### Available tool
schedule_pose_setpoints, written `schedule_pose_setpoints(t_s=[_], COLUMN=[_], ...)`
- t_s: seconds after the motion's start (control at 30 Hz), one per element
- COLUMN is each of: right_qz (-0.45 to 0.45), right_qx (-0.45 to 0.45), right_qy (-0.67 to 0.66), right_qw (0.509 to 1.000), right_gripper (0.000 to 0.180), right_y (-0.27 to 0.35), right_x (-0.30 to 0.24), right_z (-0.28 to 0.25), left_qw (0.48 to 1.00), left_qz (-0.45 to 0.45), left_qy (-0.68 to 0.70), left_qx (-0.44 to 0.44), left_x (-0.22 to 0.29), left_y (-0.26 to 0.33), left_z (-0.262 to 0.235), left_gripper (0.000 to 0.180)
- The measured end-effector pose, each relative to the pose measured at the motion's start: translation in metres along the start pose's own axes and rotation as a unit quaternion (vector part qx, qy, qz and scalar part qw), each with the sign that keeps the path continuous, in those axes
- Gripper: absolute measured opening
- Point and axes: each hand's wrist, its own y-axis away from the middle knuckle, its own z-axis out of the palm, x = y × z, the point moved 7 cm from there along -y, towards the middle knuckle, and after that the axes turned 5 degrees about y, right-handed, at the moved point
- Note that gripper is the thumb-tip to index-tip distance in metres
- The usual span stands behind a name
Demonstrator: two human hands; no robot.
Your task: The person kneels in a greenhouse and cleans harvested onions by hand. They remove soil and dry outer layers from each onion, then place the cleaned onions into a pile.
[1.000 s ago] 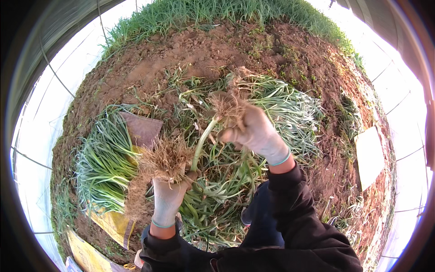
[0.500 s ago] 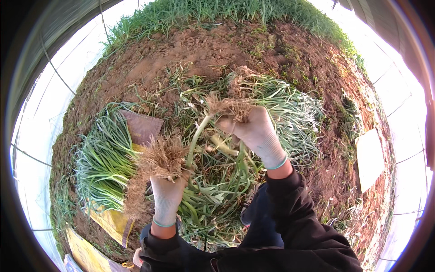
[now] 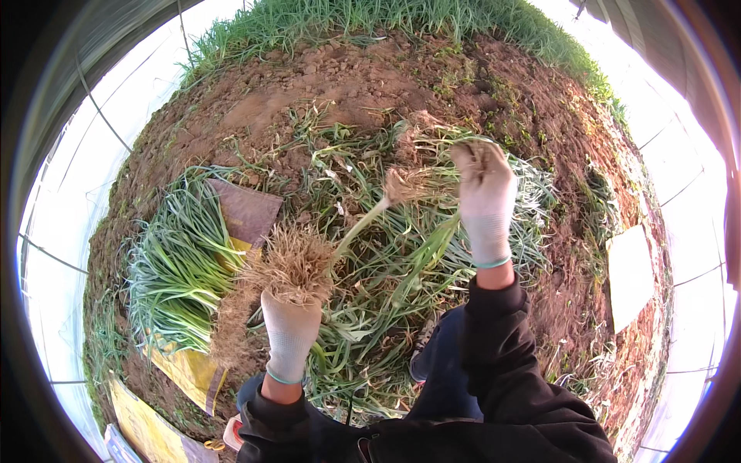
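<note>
My left hand (image 3: 293, 328), in a pale knit glove, is closed round a bunch of green onions. Their bushy tan roots (image 3: 293, 262) face up and cover its fingers. One pale stalk (image 3: 361, 227) sticks out of the bunch toward the upper right, its roots close to those of the loose green onions (image 3: 513, 208). My right hand (image 3: 486, 185), gloved with soiled fingertips, is raised above that loose heap, apart from the bunch. Its fingers are curled together; what they hold, if anything, cannot be made out.
A neat stack of green onions (image 3: 181, 266) lies at the left on a brown and yellow sheet (image 3: 251, 212). Stripped leaves (image 3: 370, 332) litter the ground around my feet. A pale flat sheet (image 3: 629, 278) lies at the right. Growing plants (image 3: 386, 17) line the far edge.
My right hand has moved away from the protruding stalk, up and to the right. The stalk now leans further right. My left hand still grips the bunch, nearly in place.
</note>
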Motion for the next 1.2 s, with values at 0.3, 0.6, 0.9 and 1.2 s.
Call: schedule_pose_setpoints(t_s=[0.3,0.6,0.9,1.2], right_qz=[-0.064,0.002,0.015,0.027], right_qx=[-0.300,-0.304,-0.109,-0.192], right_qy=[-0.276,-0.357,-0.542,-0.636], right_qw=[0.911,0.883,0.833,0.747], right_gripper=[0.018,0.035,0.046,0.038], right_y=[0.047,0.051,0.025,0.057], right_x=[-0.032,-0.041,-0.010,-0.053], right_z=[0.072,0.080,0.051,0.069], left_qw=[0.972,0.872,0.983,0.994], left_qz=[-0.015,-0.085,-0.049,0.043], left_qy=[0.235,0.482,0.171,0.093], left_qx=[-0.001,-0.031,-0.051,-0.026], left_x=[-0.015,-0.056,-0.019,-0.016], left_y=[-0.006,-0.011,-0.012,-0.007], left_z=[0.001,0.006,-0.004,0.019], left_gripper=[0.048,0.039,0.034,0.037])
